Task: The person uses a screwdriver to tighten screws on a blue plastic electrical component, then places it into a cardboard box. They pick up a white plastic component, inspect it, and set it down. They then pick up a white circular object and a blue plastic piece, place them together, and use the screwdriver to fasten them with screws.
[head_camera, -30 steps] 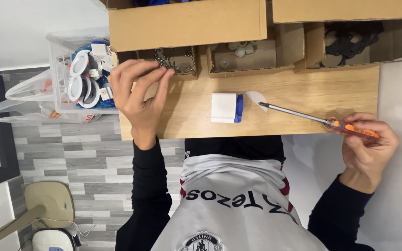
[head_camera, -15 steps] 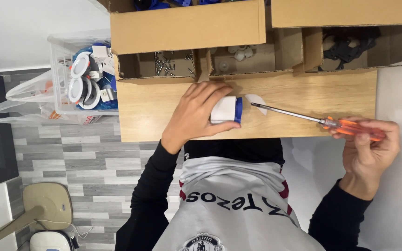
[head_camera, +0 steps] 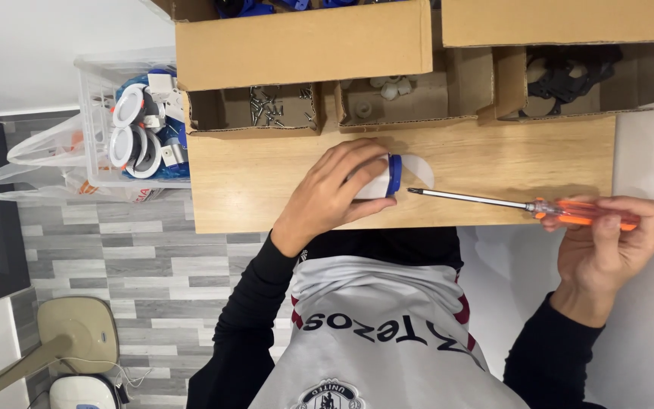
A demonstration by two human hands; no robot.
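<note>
The left hand (head_camera: 334, 193) clasped a white-and-blue fitting (head_camera: 382, 176) on the wooden surface (head_camera: 266, 182); the right hand (head_camera: 607, 246) gripped an orange-handled screwdriver (head_camera: 493, 201), tip just beside the fitting. A slipped tip could jab the fingers (head_camera: 376, 208) steadying it.

head view, looking down, close over wooden board (head_camera: 266, 182)

The left hand (head_camera: 334, 193) lies palm down, fingers curled and closed in a grasp, its black-sleeved forearm angling back toward the body. The right hand (head_camera: 607, 242) is held out to the side, fingers wrapped closed in a grip, wrist bent, sleeve black too.
</note>
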